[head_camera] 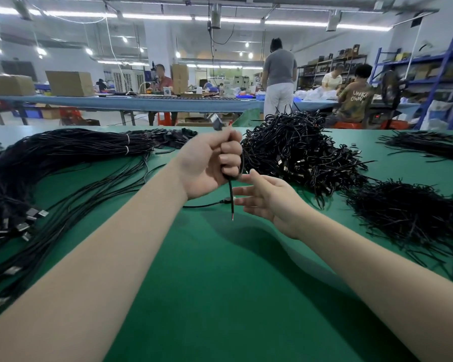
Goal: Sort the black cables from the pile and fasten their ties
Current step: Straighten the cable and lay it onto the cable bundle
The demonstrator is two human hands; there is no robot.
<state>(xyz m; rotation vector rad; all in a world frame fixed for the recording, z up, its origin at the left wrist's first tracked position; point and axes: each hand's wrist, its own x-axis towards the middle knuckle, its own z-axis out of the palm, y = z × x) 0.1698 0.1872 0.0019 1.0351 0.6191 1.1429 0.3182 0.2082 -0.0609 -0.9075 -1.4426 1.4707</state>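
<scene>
Under both forearms lies a smooth green mat [220, 296], matte and slightly shadowed below the wrists. Left of the left arm, long straight black cables [50, 178] fan across the mat, thin and glossy, with flat metal plugs [24, 226] at their near ends; farther along, white ties [127, 145] bind them into a thick bundle.

The left hand [207, 165] is raised above the mat with its fingers curled into a fist around a coiled cable [230, 194]. A boxy plug [217, 122] sticks up above the knuckles, blurred, and a straight tail hangs below the fist, ending in a bare reddish tip. The right hand [267, 199] sits just right of and below the fist, palm turned toward it, fingers spread and relaxed, holding nothing; its fingertips are close to the hanging tail, though contact cannot be told. A loose cable [204, 204] lies on the mat between the two hands.

Beyond the right hand rises the pile [298, 152], a tangled mound of short looped black cables with small shiny plugs. Right of the right hand lies a bristly heap of thin black strips [408, 215], stiff and straight. Farther right, another spread of black strands [429, 147] reaches the mat's edge.

Far past the hands, people work at a long blue table [141, 103] bearing cardboard boxes [68, 83]. One seated person's shirt [356, 99] carries white letters, partly readable as "UNK" over "OWN". Blue shelving [429, 66] stands at far right.
</scene>
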